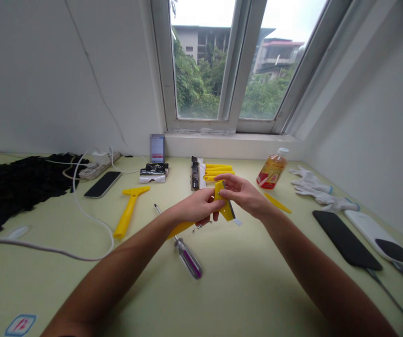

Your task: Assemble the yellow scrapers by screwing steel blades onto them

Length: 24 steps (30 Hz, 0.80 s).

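A yellow scraper [226,211] is held above the middle of the table, its head tilted and a dark blade edge facing right. My left hand [201,205] is closed around it near the head, and the yellow handle shows beneath my left wrist. The fingers of my right hand [241,191] pinch the upper part of the head; anything small between them is hidden. Under my left forearm lies a screwdriver [188,259] with a clear and purple handle. Tiny metal pieces [198,227], perhaps screws, are scattered on the table below my hands, near a thin pale strip [237,222].
Another yellow scraper [128,213] lies left, near a phone [102,184] and white cable. Packaged scrapers [198,174], a black package [154,172] and a bottle [272,169] stand behind. Right are a yellow strip [277,202], white gloves [322,192] and a black power bank-like slab [347,239].
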Available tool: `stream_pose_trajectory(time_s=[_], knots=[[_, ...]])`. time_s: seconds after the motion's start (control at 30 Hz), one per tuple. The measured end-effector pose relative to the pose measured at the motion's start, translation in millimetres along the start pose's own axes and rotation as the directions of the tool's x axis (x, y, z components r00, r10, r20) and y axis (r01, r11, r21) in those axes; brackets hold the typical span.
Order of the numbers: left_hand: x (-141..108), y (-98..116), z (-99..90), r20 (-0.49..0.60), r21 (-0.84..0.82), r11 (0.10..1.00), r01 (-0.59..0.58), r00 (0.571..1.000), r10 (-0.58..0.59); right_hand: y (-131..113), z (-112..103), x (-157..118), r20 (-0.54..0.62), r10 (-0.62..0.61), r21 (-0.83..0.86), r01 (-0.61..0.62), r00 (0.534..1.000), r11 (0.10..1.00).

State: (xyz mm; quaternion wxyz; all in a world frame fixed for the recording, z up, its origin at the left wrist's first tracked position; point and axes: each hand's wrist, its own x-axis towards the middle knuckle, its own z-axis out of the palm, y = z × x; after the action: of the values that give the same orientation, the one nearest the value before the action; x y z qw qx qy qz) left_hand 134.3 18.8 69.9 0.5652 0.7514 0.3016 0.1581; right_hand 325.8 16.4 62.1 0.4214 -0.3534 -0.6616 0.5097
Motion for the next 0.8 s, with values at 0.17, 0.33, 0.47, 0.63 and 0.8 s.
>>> stream_pose_trajectory(time_s=[0.17, 0.33, 0.47, 0.63, 0.8], knots=[[-0.2, 2.6, 1.2, -0.028, 0.025, 0.999, 0.035, 0.999, -0.034, -6.4, -1.4, -2.6, 0.002, -0.037, -0.161, 0.037, 0.999, 0.986], [1.4, 1.2, 2.1, -0.071, 0.010, 0.999, 0.034, 0.997, -0.033, -7.3, 3.8, -3.9, -0.049, -0.092, -0.254, 0.076, 0.995, 0.964], [2.6, -0.5, 2.2, -0.053, -0.037, 0.998, 0.056, 0.997, -0.058, -6.2, 5.7, -3.4, -0.052, -0.095, -0.273, 0.078, 0.994, 0.959], [3.9, -2.5, 1.7, -0.027, -0.083, 0.994, 0.067, 0.997, -0.069, -2.3, 3.8, -2.0, -0.048, -0.094, -0.284, 0.077, 0.994, 0.956], [5.2, -6.3, 1.1, -0.024, -0.093, 0.993, 0.066, 0.997, -0.068, -3.0, 1.2, -2.3, -0.036, -0.120, -0.418, 0.094, 0.992, 0.904]])
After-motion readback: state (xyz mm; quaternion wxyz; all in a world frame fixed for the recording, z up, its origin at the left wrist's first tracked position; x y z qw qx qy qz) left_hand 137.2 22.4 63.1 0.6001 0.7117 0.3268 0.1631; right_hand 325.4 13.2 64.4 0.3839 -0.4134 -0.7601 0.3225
